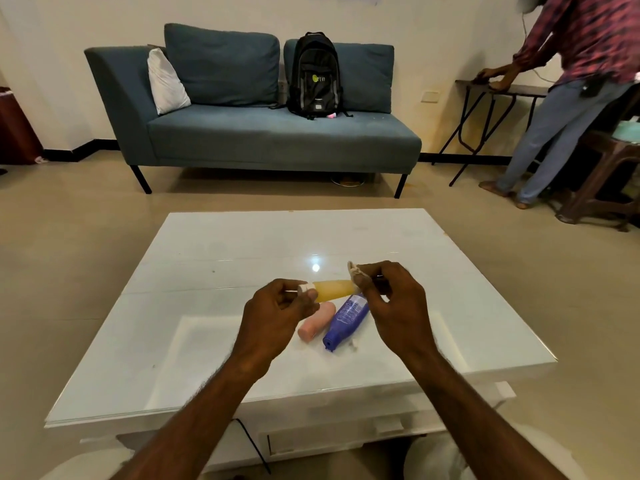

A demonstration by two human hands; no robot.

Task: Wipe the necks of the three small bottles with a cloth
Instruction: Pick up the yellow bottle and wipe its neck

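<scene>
Room: a living room with a blue sofa (pixel 249 109) at the back wall, a black backpack (pixel 314 76) on its seat, and another person (pixel 568 98) bent over a side table at the right edge.
Worktop: a glossy white low table (pixel 242 244).
Yellow bottle: the yellow bottle (pixel 334 290) is held level above the worktop, between the two grips.
Left hand: the left hand (pixel 277 315) pinches the bottle at its white cap end.
Right hand: the right hand (pixel 394 299) is clenched on a small cloth (pixel 355 271), pressed at the bottle's other end.
Waiting: a pink bottle (pixel 317 322) and a blue bottle (pixel 348 318) lie just below the grips, touching.
Progress: judged early or midway; whether either lying bottle is wiped cannot be told.
Pose: both forearms reach forward, wrists bent inward.
</scene>
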